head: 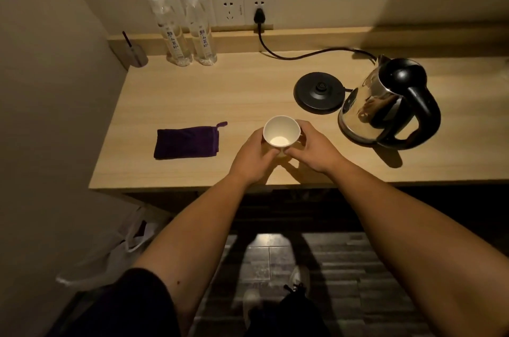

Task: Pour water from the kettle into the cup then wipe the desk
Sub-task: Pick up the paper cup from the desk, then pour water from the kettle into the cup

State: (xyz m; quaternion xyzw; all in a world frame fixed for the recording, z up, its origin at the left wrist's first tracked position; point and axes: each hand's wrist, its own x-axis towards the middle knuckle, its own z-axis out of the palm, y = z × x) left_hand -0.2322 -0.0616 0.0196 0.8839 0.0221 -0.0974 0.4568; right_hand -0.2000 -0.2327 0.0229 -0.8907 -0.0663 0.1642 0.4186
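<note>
A white cup (281, 131) stands upright near the front middle of the wooden desk (209, 94), and its inside looks dry. My left hand (254, 154) wraps its left side and my right hand (314, 148) wraps its right side. A steel kettle (382, 105) with a black lid and handle stands on the desk to the right of the cup, off its black round base (319, 92). A folded purple cloth (187, 142) lies flat on the desk to the left of my hands.
Two clear water bottles (183, 30) stand at the back left by the wall sockets (242, 9). A black cord (300, 54) runs from a plug to the base. A small grey holder (137, 54) sits in the back-left corner. A white plastic bag (110, 251) lies on the floor.
</note>
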